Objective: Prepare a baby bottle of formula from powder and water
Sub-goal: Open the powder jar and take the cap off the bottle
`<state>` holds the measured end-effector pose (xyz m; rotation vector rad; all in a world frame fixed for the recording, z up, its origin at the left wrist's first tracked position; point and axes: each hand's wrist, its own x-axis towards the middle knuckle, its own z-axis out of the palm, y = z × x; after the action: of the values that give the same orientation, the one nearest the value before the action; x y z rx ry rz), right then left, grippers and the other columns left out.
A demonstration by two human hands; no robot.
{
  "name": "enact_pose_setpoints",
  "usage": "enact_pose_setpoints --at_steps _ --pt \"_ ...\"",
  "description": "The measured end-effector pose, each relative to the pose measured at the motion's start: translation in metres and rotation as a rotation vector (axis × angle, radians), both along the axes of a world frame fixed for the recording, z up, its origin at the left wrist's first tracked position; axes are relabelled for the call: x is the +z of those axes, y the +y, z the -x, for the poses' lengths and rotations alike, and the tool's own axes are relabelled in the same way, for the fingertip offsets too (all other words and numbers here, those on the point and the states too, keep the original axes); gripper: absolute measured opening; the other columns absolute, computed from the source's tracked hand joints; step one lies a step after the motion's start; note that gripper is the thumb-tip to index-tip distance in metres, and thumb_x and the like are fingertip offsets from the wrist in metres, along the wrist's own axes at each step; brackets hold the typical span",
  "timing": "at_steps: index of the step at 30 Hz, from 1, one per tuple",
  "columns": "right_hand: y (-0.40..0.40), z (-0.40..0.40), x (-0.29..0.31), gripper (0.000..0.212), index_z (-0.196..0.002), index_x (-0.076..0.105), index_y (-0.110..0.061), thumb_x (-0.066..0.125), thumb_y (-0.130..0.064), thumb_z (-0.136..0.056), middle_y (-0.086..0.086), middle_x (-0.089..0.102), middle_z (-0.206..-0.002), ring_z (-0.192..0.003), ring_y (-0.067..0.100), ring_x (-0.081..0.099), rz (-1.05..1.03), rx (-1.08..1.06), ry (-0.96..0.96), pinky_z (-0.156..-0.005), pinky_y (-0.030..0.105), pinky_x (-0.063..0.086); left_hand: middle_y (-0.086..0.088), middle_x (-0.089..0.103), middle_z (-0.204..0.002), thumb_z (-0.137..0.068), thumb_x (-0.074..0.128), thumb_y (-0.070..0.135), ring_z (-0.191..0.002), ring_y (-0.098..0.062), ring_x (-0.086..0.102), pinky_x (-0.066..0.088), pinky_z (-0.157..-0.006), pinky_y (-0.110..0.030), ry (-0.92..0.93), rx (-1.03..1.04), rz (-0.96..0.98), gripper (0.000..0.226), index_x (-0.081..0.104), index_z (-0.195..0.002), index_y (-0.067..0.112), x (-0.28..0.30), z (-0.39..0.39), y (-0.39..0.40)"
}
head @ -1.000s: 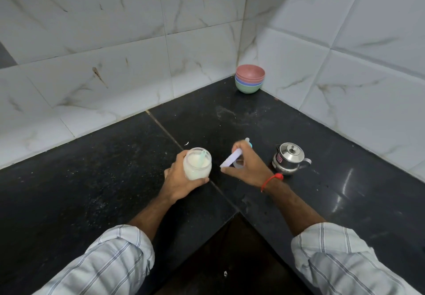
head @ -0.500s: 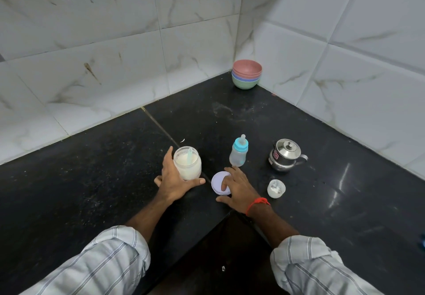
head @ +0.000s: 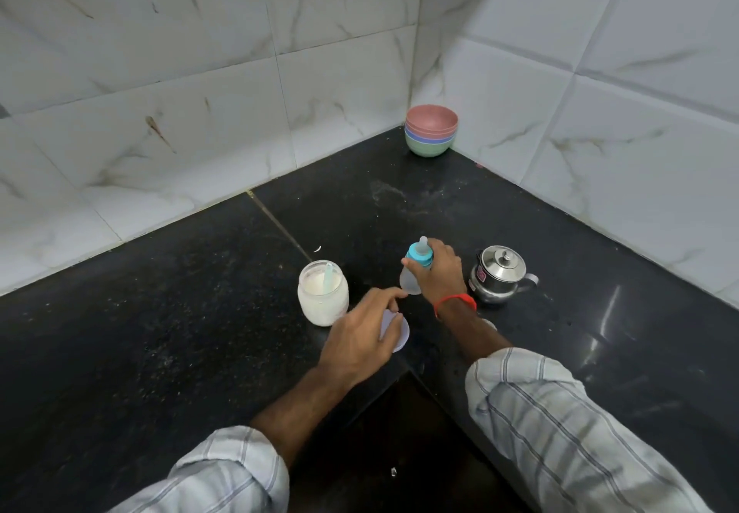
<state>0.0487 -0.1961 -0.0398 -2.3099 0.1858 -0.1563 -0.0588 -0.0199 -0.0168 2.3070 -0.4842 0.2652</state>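
While the powder jar (head: 323, 292) stands open on the black counter (head: 160, 332), a pale scoop handle poking out of it, the jar serves as the fixed mark for everything else. Just to the right of the jar and a little nearer the person, the left hand (head: 362, 336) hovers loosely open over the round lid (head: 396, 330), gripping nothing, its fingertips reaching toward the bottle. Further right of the jar, the right hand (head: 438, 274) is closed around the teal collar of the baby bottle (head: 416, 268), which stands upright with its teat still on. Right again, well past the jar, sits the small steel kettle (head: 500, 274); the stacked bowls (head: 431, 130) wait far behind in the corner.

The step in hand looks like unscrewing the bottle top. To do it well, the left hand should probably steady the clear body low down while the right turns the collar, keeping the bottle upright and set down near the jar so the powder travels only a short way.
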Motion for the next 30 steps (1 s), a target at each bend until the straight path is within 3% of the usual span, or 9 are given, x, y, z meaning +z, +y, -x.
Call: enact_pose_setpoints --at_steps 3,6,8,11,15,20,24,26,30 --pt "-0.001 0.004 0.006 0.051 -0.122 0.058 -0.017 0.081 -0.039 -0.082 0.008 0.058 -0.121 -0.112 0.025 0.056 -0.045 0.049 -0.073 -0.096 0.041 0.049 0.007 0.039 -0.151 -0.093 0.063 0.034 -0.128 -0.015 0.053 0.050 -0.104 -0.032 0.173 0.079 -0.019 0.062 0.035 -0.149 0.026 -0.010 -0.012 -0.013" --pt "0.005 0.020 0.020 0.043 -0.099 0.057 -0.019 0.083 -0.045 -0.078 -0.004 0.058 -0.094 -0.085 0.009 0.055 -0.074 0.130 -0.182 -0.077 0.021 0.046 -0.001 0.018 -0.165 -0.088 0.068 0.042 -0.149 -0.018 0.024 0.026 -0.117 -0.031 0.250 0.149 0.017 0.088 0.018 -0.157 0.019 -0.013 -0.027 -0.023" --pt "0.011 0.032 0.030 0.045 -0.091 0.051 -0.017 0.082 -0.047 -0.080 -0.011 0.055 -0.077 -0.067 0.003 0.052 -0.099 0.213 -0.176 -0.063 0.014 0.042 -0.001 0.037 -0.155 -0.085 0.069 0.048 -0.141 -0.020 0.039 0.038 -0.113 -0.034 0.286 0.157 0.104 0.080 0.028 -0.148 0.022 -0.010 -0.036 -0.030" --pt "0.011 0.039 0.042 0.054 -0.089 0.044 -0.008 0.080 -0.048 -0.082 -0.008 0.055 -0.069 -0.058 0.004 0.048 -0.149 0.251 -0.158 -0.054 0.014 0.042 0.008 0.061 -0.116 -0.091 0.067 0.044 -0.105 -0.011 0.065 0.051 -0.079 -0.018 0.360 0.133 0.220 0.043 0.038 -0.118 0.027 -0.004 -0.043 -0.034" --pt "-0.008 0.036 0.055 0.045 -0.091 0.048 -0.012 0.074 -0.049 -0.087 -0.003 0.058 -0.071 -0.059 0.007 0.051 -0.033 0.359 -0.157 -0.054 0.018 0.043 0.007 0.062 -0.113 -0.091 0.070 0.041 -0.098 -0.008 0.065 0.055 -0.080 -0.024 0.318 -0.060 0.200 0.042 0.037 -0.114 0.031 0.002 -0.047 -0.030" --pt "-0.020 0.038 0.070 0.040 -0.094 0.048 -0.014 0.079 -0.037 -0.086 -0.006 0.056 -0.077 -0.065 0.005 0.056 -0.007 0.619 -0.149 -0.057 0.017 0.046 0.003 0.062 -0.123 -0.088 0.075 0.037 -0.117 -0.015 0.063 0.055 -0.099 -0.042 0.585 -0.320 0.338 0.053 0.047 -0.131 0.026 0.009 -0.052 -0.014" --pt "-0.030 0.033 0.093 0.038 -0.118 0.060 -0.013 0.079 -0.022 -0.087 0.008 0.061 -0.110 -0.099 0.025 0.063 -0.132 0.902 0.038 -0.082 0.040 0.058 -0.002 0.061 -0.133 -0.089 0.077 0.023 -0.130 -0.020 0.057 0.047 -0.109 -0.043 0.668 -0.410 0.459 0.062 0.046 -0.142 0.026 0.008 -0.050 -0.002" --pt "-0.037 0.030 0.108 0.050 -0.133 0.056 -0.018 0.077 -0.015 -0.088 0.010 0.054 -0.124 -0.112 0.028 0.060 -0.175 0.955 0.155 -0.091 0.036 0.057 0.003 0.064 -0.128 -0.086 0.079 0.031 -0.125 -0.019 0.060 0.050 -0.106 -0.046 0.631 -0.343 0.435 0.061 0.048 -0.138 0.029 0.009 -0.050 -0.001" --pt "-0.027 0.032 0.134 0.065 -0.140 0.041 -0.038 0.073 -0.054 -0.086 0.004 0.059 -0.118 -0.099 0.025 0.068 -0.041 0.725 0.375 -0.077 0.038 0.062 0.008 0.064 -0.121 -0.086 0.078 0.036 -0.113 -0.011 0.063 0.055 -0.097 -0.035 0.545 -0.202 0.243 0.053 0.048 -0.130 0.029 0.009 -0.050 -0.007"
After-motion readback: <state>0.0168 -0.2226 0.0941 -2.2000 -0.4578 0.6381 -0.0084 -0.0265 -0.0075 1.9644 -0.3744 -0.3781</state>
